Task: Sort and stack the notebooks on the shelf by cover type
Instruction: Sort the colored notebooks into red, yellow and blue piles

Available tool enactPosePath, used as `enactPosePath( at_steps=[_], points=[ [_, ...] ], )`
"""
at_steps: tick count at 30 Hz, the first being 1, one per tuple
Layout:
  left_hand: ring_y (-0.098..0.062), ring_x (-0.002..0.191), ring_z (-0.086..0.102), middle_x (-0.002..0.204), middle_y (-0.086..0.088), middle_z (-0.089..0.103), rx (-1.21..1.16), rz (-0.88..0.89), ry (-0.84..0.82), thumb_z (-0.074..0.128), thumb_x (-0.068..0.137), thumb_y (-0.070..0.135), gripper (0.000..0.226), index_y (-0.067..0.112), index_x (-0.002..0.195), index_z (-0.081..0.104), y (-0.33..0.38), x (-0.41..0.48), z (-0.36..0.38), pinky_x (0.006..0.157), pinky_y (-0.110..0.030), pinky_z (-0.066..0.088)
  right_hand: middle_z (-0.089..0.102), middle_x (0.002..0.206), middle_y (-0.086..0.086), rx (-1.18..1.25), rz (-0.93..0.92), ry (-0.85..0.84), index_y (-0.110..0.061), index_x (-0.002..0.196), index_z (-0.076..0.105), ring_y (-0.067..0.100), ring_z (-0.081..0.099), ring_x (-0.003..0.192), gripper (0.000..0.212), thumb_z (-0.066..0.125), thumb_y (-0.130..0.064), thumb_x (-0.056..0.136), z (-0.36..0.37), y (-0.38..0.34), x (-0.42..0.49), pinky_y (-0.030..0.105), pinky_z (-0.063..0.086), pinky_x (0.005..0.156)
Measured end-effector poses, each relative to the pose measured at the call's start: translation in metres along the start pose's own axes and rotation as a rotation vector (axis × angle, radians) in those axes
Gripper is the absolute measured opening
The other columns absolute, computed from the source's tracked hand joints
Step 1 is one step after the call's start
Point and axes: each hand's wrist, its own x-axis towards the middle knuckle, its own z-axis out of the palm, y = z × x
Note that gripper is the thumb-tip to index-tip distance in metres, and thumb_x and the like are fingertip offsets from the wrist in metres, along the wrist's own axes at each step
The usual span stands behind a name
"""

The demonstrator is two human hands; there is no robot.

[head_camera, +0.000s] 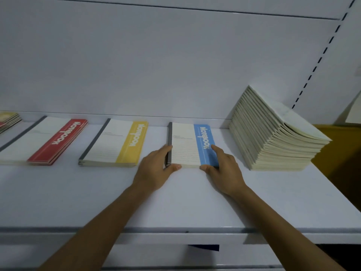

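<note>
Three low stacks of notebooks lie flat on the white shelf (175, 202): a red-banded stack (45, 140) at left, a yellow-banded stack (115, 142) in the middle, a blue-banded stack (190, 145) right of centre. My left hand (156, 169) holds the blue stack's dark spine side, thumb at the near edge. My right hand (222, 169) holds its right near corner, fingers lying on the blue band. A tall leaning pile of plain pale notebooks (273, 133) stands to the right.
Another small stack of notebooks (8, 120) shows at the far left edge. A yellow-brown surface (340, 153) lies past the shelf's right end. The white back panel rises behind, with a slotted upright (320, 57) at right. The shelf's front lip runs below my forearms.
</note>
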Motion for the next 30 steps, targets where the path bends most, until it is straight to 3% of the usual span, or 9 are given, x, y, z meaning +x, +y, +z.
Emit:
enactPosePath(
  at_steps=[2, 6, 11, 15, 17, 22, 30],
  points=[
    [-0.017, 0.121, 0.049, 0.135, 0.004, 0.054, 0.020, 0.004, 0.007, 0.068, 0.084, 0.033, 0.057, 0.020, 0.135, 0.046, 0.004, -0.003, -0.002, 0.088, -0.012, 0.030, 0.044, 0.143, 0.003, -0.003, 0.001, -0.022, -0.016, 0.145, 0.034, 0.025, 0.041, 0.129, 0.067, 0.064, -0.036, 0.089, -0.003, -0.002, -0.001, 0.042, 0.036, 0.105],
    [-0.017, 0.136, 0.032, 0.150, 0.000, 0.036, 0.164, 0.019, 0.015, 0.059, 0.091, 0.034, 0.063, 0.015, 0.145, 0.032, 0.016, -0.015, -0.011, 0.106, -0.022, 0.024, 0.040, 0.144, 0.008, 0.098, 0.024, -0.062, -0.015, 0.143, 0.035, 0.026, 0.035, 0.133, 0.072, 0.068, -0.041, 0.084, -0.012, -0.012, -0.006, 0.048, 0.033, 0.108],
    [-0.018, 0.142, 0.026, 0.153, 0.000, 0.030, 0.386, 0.185, 0.110, 0.053, 0.094, 0.036, 0.060, 0.016, 0.146, 0.032, 0.028, -0.038, -0.055, 0.112, -0.026, 0.017, 0.027, 0.155, 0.001, 0.072, -0.126, 0.069, -0.022, 0.145, 0.032, 0.020, 0.021, 0.143, 0.069, 0.062, -0.045, 0.087, -0.008, -0.050, -0.015, 0.037, 0.020, 0.115],
    [-0.031, 0.139, 0.032, 0.149, -0.011, 0.036, 0.591, 0.250, 0.249, 0.063, 0.088, 0.033, 0.062, 0.007, 0.140, 0.042, 0.022, -0.057, -0.112, 0.111, -0.047, 0.030, 0.024, 0.157, 0.000, -0.034, -0.312, 0.070, -0.024, 0.146, 0.031, 0.020, 0.020, 0.144, 0.068, 0.055, -0.049, 0.088, -0.001, -0.113, -0.015, 0.039, 0.019, 0.116],
    [-0.033, 0.138, 0.032, 0.149, -0.013, 0.035, 0.694, 0.231, 0.300, 0.063, 0.087, 0.036, 0.064, 0.006, 0.140, 0.043, 0.012, -0.069, -0.144, 0.108, -0.054, 0.033, 0.023, 0.157, 0.002, -0.072, -0.433, 0.075, -0.022, 0.147, 0.030, 0.021, 0.019, 0.145, 0.066, 0.054, -0.046, 0.091, 0.004, -0.148, -0.015, 0.039, 0.018, 0.116],
    [-0.033, 0.138, 0.033, 0.149, -0.013, 0.035, 0.873, 0.107, 0.353, 0.058, 0.087, 0.042, 0.066, 0.008, 0.141, 0.042, -0.022, -0.113, -0.225, 0.108, -0.054, 0.034, 0.024, 0.157, 0.005, -0.127, -0.646, 0.077, -0.019, 0.148, 0.030, 0.025, 0.019, 0.145, 0.063, 0.052, -0.043, 0.093, 0.037, -0.238, -0.022, 0.037, 0.014, 0.116],
    [-0.034, 0.136, 0.036, 0.148, -0.013, 0.039, 0.924, -0.142, 0.420, 0.075, 0.077, 0.030, 0.073, 0.005, 0.138, 0.044, -0.102, -0.222, -0.332, 0.107, -0.053, 0.028, 0.023, 0.157, -0.002, 0.004, -0.750, -0.068, -0.026, 0.147, 0.029, 0.020, 0.020, 0.145, 0.066, 0.049, -0.054, 0.091, 0.145, -0.379, -0.066, 0.031, 0.005, 0.111]
  ],
)
